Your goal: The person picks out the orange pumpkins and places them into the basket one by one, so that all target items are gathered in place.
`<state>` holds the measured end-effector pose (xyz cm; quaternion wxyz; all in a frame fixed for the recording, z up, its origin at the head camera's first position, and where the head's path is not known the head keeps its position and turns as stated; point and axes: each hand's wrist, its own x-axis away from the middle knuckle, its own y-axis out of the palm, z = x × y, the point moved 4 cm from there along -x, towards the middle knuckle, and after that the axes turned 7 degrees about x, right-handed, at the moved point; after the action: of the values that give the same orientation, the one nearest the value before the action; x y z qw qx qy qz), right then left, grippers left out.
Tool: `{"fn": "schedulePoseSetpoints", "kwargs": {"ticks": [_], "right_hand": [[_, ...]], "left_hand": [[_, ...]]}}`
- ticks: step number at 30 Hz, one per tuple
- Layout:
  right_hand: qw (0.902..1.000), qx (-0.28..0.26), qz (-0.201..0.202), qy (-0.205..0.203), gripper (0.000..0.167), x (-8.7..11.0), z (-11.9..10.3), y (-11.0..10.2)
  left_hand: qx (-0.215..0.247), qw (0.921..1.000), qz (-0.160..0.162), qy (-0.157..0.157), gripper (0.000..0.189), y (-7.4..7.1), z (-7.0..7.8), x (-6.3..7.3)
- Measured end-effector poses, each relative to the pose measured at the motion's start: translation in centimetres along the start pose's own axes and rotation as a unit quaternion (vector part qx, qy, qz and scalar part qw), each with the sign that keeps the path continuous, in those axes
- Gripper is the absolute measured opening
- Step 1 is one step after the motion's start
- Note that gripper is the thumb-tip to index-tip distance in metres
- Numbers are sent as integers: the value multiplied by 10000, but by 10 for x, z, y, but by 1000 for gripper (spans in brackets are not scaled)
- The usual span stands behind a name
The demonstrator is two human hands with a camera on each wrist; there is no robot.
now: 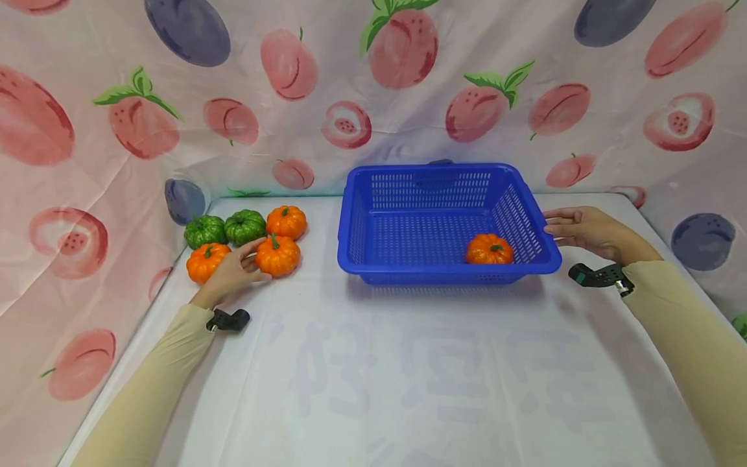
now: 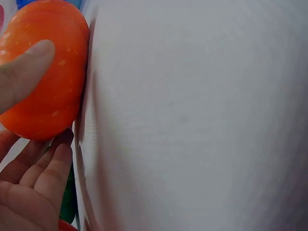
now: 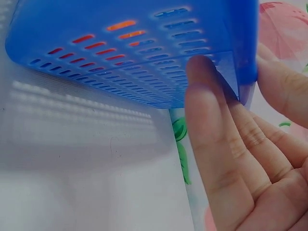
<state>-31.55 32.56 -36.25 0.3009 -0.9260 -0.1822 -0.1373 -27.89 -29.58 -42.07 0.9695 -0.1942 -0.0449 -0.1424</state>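
Note:
In the head view my left hand (image 1: 235,272) holds a small orange pumpkin (image 1: 279,257) that sits on the white table. The thumb lies against its side in the left wrist view, with the other fingers (image 2: 53,168) curled at its far side. At the right, my right hand (image 1: 595,232) grips the side rim of a blue plastic basket (image 1: 449,268). Seen from the right wrist, the thumb (image 3: 284,89) is on the rim's outer edge and the fingers reach beneath it. Inside the basket, toward the front right, rests another orange pumpkin (image 1: 490,249).
Beside my left hand sit two green pumpkins, one farther left (image 1: 204,231) and one nearer (image 1: 245,227). An orange pumpkin (image 1: 286,222) stands behind the held one, and another orange pumpkin (image 1: 205,261) is to its left. A fruit-print cloth (image 1: 403,136) hangs behind the table.

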Motion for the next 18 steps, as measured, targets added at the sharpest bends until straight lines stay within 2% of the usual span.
{"fn": "schedulePoseSetpoints", "kwargs": {"ticks": [18], "right_hand": [[9999, 145, 29, 29, 74, -1, 1, 0]], "left_hand": [[-36, 9999, 62, -83, 84, 0, 0, -1]]}}
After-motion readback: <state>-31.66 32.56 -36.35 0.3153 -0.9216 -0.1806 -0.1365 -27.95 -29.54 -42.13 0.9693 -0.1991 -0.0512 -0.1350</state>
